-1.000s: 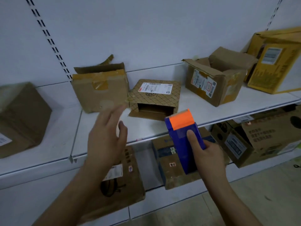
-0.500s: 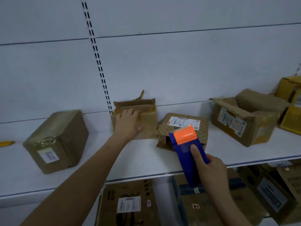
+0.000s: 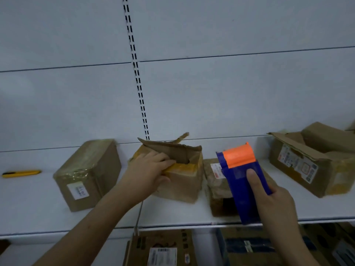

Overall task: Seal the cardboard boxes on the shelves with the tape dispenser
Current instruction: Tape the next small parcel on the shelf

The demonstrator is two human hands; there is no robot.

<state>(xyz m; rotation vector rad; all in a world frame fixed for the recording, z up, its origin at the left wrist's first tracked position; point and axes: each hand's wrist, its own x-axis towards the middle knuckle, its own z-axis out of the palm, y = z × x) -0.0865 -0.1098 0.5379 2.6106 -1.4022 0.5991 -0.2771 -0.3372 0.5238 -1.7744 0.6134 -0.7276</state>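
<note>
The left hand [image 3: 148,169] has moved from open air onto the open cardboard box [image 3: 178,175] mid-shelf, fingers now curled over its front top edge (flaps still up). The right hand [image 3: 269,200] keeps gripping the blue-and-orange tape dispenser [image 3: 242,177] just beside it, so taping seems imminent.

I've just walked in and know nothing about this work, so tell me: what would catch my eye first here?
Brightest is the blue tape dispenser with its orange top, gripped in the right hand in front of the white shelf. Left of it, the left hand holds the top of an open cardboard box standing mid-shelf. At the far left of the shelf lies a yellow utility knife.
</note>
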